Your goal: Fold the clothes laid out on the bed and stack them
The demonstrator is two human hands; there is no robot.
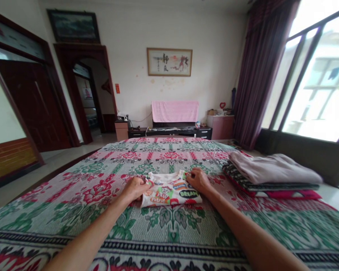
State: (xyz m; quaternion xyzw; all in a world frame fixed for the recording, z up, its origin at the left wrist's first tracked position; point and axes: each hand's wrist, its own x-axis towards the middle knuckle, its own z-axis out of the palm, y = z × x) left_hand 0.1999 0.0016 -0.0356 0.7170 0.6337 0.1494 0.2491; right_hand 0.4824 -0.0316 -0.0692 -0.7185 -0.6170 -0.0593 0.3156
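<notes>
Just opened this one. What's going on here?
A person has both hands at a folded white printed shirt, lying flat on a flowered cover. The left grip is at its left edge, the right grip at its upper right corner. To the right sits a stack of folded fabrics, a pale one on top.

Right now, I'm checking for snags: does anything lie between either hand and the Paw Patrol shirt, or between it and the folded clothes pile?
Nothing visible separates the left hand or right hand from the Paw Patrol shirt; both touch it. Toward the folded clothes pile, only the right hand and forearm intervene, over the bedspread.
</notes>
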